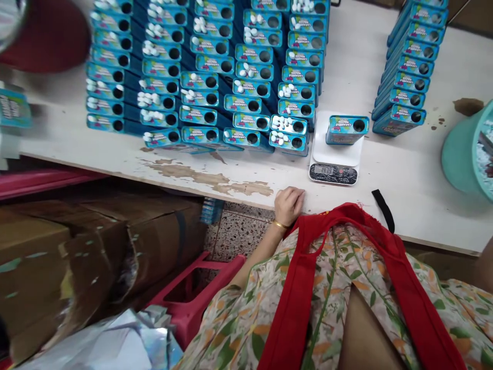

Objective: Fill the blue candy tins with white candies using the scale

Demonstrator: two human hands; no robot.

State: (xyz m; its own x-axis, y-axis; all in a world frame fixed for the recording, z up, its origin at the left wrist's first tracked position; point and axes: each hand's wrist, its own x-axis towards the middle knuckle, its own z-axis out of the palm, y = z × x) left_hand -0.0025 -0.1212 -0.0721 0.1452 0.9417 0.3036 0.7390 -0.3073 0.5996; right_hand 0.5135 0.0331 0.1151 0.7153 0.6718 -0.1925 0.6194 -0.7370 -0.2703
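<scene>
My left hand (288,205) rests at the table's near edge, its fingers curled into a loose fist with nothing showing in them. Just beyond it, to the right, a white digital scale (318,146) carries one blue tin (346,134) with a dark round hole in its top. The digits on the scale's display are too blurred to read surely. Rows of similar blue tins (246,121) stand to the left, many with white candies (283,123) lying on their tops. Of my right side only a bit of arm shows at the right edge; the hand is out of view.
A single row of blue tins (408,82) stands right of the scale. A turquoise bucket (458,154) with white bits is at the far right, and a dark red container (57,41) at the far left. Below are cardboard boxes (34,241) and a pink stool (215,282).
</scene>
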